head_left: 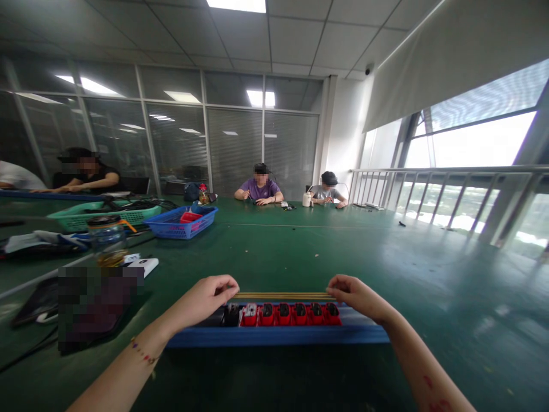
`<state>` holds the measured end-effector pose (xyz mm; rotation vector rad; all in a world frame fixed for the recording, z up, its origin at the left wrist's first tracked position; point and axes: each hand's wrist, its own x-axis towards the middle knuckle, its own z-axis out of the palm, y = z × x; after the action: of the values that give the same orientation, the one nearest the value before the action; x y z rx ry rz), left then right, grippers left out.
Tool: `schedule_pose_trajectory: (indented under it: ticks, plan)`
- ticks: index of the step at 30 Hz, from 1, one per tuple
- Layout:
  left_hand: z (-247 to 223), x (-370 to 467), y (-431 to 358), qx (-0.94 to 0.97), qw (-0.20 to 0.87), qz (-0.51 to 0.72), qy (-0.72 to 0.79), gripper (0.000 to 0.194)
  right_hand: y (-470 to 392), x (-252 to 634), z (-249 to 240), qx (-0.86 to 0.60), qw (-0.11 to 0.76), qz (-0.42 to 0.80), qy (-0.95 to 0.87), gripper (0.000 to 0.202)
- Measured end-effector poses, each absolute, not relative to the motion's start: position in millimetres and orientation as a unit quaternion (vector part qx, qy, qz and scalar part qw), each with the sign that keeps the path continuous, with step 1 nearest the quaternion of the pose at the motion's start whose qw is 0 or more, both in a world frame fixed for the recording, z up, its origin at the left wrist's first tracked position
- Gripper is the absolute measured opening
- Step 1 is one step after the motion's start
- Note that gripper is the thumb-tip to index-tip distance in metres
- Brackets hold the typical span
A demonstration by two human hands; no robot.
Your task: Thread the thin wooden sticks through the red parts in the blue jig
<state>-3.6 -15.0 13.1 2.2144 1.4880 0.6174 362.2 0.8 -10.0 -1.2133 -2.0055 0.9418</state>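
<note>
A long blue tray (274, 336) lies across the table in front of me. In it stands a row of several red blocks with black tops (283, 315), with one paler top near the left end and a dark piece beside it. Just beyond the tray's far edge, thin yellowish strips (283, 296) run from side to side. My left hand (214, 292) pinches their left end, and my right hand (352, 293) pinches the right end. Exactly how many strips there are, I cannot tell.
On the left are a phone-like dark object (98, 312), a lidded jar (105, 240), a green basket (72, 220) with cables and a blue basket (178, 229) with red pieces. Across the green table (274, 252), people (259, 186) sit working.
</note>
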Motion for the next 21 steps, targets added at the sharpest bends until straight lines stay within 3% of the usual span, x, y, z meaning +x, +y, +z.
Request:
schedule_pose_trajectory:
  ticks: [6,13,21]
  plan:
    - [4.9,-8.6,-14.1,0.794,0.239,0.166,0.533,0.040,-3.6,365.4,-12.1,-0.483,0.203,0.341,-0.780,0.035]
    - [4.3,-6.0,-16.0,0.802,0.231,0.137,0.534,0.040,-2.5,368.4,-13.8,-0.503,0.180,0.293,-0.793,0.035]
    - [6.5,-6.7,-18.6,0.815,0.226,0.133,0.517,0.040,-0.9,368.9,-18.3,-0.476,0.183,0.329,-0.795,0.041]
